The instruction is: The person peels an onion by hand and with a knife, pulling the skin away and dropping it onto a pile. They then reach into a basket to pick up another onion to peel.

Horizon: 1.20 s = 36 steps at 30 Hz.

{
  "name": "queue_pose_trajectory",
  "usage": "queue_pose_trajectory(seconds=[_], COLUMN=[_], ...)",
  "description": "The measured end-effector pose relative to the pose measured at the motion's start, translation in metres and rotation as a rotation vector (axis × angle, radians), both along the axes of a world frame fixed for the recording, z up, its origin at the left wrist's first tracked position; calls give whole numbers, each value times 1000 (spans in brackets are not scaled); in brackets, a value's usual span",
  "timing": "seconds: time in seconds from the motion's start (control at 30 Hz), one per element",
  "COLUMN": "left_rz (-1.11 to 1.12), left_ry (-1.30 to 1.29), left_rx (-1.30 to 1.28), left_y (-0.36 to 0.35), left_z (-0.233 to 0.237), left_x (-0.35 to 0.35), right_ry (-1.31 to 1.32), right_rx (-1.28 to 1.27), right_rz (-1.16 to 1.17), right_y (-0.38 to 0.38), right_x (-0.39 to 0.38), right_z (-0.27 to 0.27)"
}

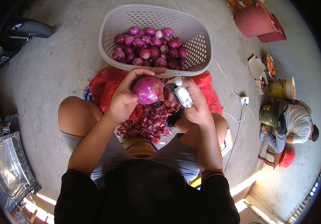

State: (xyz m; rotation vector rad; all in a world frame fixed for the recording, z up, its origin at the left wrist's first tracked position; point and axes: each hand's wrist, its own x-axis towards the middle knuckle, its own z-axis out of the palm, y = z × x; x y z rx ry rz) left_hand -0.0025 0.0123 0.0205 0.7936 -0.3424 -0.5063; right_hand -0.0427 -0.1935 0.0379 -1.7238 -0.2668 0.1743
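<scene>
Ahead of the left hand (pixel 125 96), a grey perforated plastic basket (pixel 192 23) bars the way up to its rim, open above. To the left, past the bare knee (pixel 75 114), grey concrete floor (pixel 56 71) runs open. Right of the right hand (pixel 197 100), a thin white cable (pixel 225 79) crosses. Below, purple papery onion skins (pixel 145 125) lie heaped; clearance is hard to judge.

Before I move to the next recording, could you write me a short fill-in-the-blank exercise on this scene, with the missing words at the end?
1. The person's left hand holds a single purple ____.
2. The silvery object is in the person's ____ hand.
3. Loose skins lie heaped ____ the person's bent legs.
4. Beyond the hands, a pile of onions sits in a perforated ____.

Missing words: onion; right; between; basket.
</scene>
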Motion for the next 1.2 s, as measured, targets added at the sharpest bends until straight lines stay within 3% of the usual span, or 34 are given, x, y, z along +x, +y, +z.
queue_pose_trajectory(seconds=[0.2, 0.37, 0.87, 1.2], left_rz=[-48, 19, -21, -24], left_ry=[-8, 30, -21, -81], left_rx=[78, 0, 64, 117], left_y=[2, -1, -1, -2], left_z=[-4, -8, -10, -12], left_x=[-1, -4, -3, -3], right_ry=[-37, -133, -98, -243], right_rx=[-148, -304, -330, -346], right_rz=[-57, -14, 46, 101], right_y=[4, 9, 13, 11], right_x=[0, 4, 7, 11], right_z=[-1, 6, 3, -6])
